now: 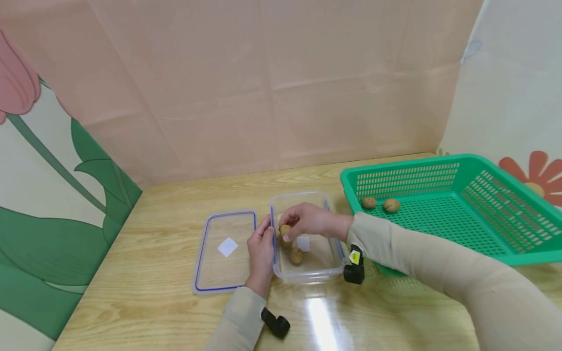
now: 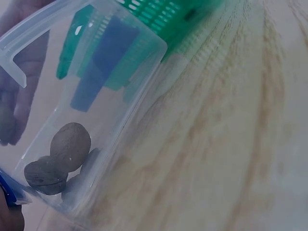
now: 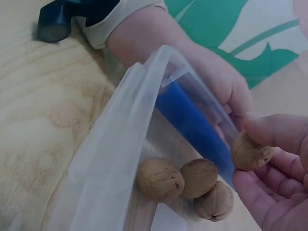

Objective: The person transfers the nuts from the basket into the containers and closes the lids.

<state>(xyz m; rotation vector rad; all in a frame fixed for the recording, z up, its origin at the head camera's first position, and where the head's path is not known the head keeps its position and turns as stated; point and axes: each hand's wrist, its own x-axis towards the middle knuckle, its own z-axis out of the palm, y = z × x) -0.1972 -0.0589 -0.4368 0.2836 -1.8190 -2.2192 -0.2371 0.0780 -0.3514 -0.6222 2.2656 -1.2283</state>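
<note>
My right hand (image 1: 306, 219) pinches a walnut (image 3: 251, 151) between thumb and fingers, over the left part of a clear plastic container (image 1: 307, 276). Inside, below that hand, three walnuts lie bunched together, among them one walnut (image 3: 160, 179) nearest the wall in the right wrist view and another walnut (image 1: 296, 256) nearer the front in the head view. My left hand (image 1: 261, 251) rests against the container's left side, fingers stretched along the wall and thumb at the rim. Through the clear wall, a walnut (image 2: 70, 147) also shows in the left wrist view.
The container's lid (image 1: 226, 278), edged with a blue seal, lies flat on the wooden table (image 1: 145, 273) left of my left hand. A green basket (image 1: 478, 229) stands at the right, with two walnuts (image 1: 391, 205) near its left wall. A pink sheet (image 1: 210, 97) hangs behind.
</note>
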